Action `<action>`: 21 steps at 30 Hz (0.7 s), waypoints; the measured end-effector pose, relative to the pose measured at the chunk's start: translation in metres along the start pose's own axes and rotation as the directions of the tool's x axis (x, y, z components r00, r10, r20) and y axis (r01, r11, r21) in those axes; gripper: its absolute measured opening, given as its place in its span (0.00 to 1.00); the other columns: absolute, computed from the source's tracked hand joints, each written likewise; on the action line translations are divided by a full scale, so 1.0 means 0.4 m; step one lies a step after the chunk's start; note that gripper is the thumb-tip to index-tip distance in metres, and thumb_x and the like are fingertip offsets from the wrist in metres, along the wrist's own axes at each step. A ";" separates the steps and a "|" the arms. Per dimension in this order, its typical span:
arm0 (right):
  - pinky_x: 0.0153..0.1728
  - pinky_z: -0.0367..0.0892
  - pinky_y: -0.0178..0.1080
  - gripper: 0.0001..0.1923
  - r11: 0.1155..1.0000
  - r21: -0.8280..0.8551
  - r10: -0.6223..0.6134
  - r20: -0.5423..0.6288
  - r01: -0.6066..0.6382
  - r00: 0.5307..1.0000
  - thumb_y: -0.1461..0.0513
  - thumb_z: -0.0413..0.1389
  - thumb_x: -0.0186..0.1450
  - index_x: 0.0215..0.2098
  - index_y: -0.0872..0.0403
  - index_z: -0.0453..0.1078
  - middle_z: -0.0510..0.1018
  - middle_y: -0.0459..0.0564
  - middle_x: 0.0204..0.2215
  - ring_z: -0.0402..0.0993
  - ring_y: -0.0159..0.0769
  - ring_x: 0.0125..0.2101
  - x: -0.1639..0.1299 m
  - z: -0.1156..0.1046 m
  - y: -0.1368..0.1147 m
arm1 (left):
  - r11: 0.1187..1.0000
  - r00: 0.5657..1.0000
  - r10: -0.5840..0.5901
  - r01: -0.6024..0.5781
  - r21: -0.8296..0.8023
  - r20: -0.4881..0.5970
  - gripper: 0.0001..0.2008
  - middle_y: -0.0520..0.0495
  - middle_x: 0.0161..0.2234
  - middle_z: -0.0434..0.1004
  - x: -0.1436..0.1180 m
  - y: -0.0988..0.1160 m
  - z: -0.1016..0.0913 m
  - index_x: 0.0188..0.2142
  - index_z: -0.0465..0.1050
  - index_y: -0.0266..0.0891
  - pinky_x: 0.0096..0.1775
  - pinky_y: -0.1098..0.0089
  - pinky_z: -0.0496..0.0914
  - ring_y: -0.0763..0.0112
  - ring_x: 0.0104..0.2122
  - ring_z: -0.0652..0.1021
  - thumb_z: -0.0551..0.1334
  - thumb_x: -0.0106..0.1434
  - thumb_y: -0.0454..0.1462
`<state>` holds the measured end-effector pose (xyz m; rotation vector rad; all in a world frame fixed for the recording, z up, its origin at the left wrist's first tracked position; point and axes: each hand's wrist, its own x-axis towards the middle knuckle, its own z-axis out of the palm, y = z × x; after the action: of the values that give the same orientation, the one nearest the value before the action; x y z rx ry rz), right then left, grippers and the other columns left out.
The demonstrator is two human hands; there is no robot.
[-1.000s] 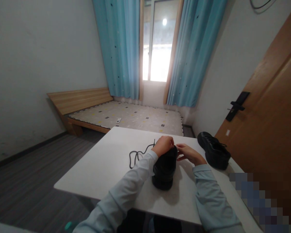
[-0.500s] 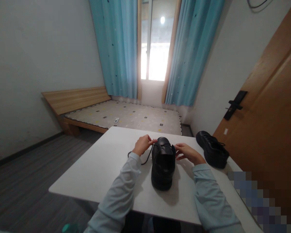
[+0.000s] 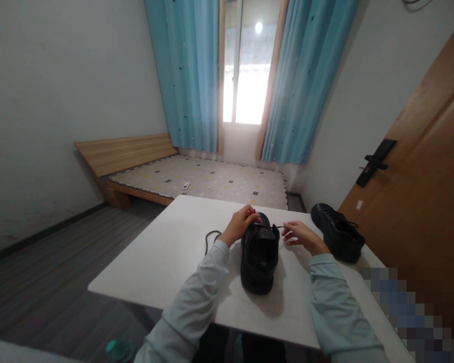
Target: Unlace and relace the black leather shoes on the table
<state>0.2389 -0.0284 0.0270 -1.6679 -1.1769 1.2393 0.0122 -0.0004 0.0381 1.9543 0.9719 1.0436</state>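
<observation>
At frame center, your left hand point(image 3: 241, 223) pinched the lace point(image 3: 212, 238) atop the black shoe point(image 3: 260, 254), your right hand point(image 3: 301, 237) gripping its other end.

Both arms wear long sleeves of a pale, light blue-grey fabric, smooth and unpatterned, with soft folds along the forearms and a plain edge at each wrist. The left sleeve point(image 3: 196, 287) fills the lower middle of the frame, the right sleeve point(image 3: 336, 307) the lower right. The left hand point(image 3: 242, 224) and right hand point(image 3: 302, 236) are bare, without gloves.
</observation>
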 end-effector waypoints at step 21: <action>0.14 0.66 0.30 0.11 0.995 0.041 -0.057 -0.482 0.088 0.874 0.64 0.51 0.61 0.21 0.55 0.61 0.68 0.43 0.15 0.66 0.27 0.13 0.041 -0.113 0.026 | 0.991 0.987 -0.011 -0.010 0.130 0.157 0.07 0.51 0.40 0.78 -0.006 -0.006 0.012 0.33 0.59 0.42 0.44 0.72 0.67 0.72 0.41 0.76 0.50 0.65 0.41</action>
<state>0.2868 -0.0177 0.0246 -1.7343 -0.8718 0.7387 0.0148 -0.0024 0.0331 2.1081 0.9730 0.8283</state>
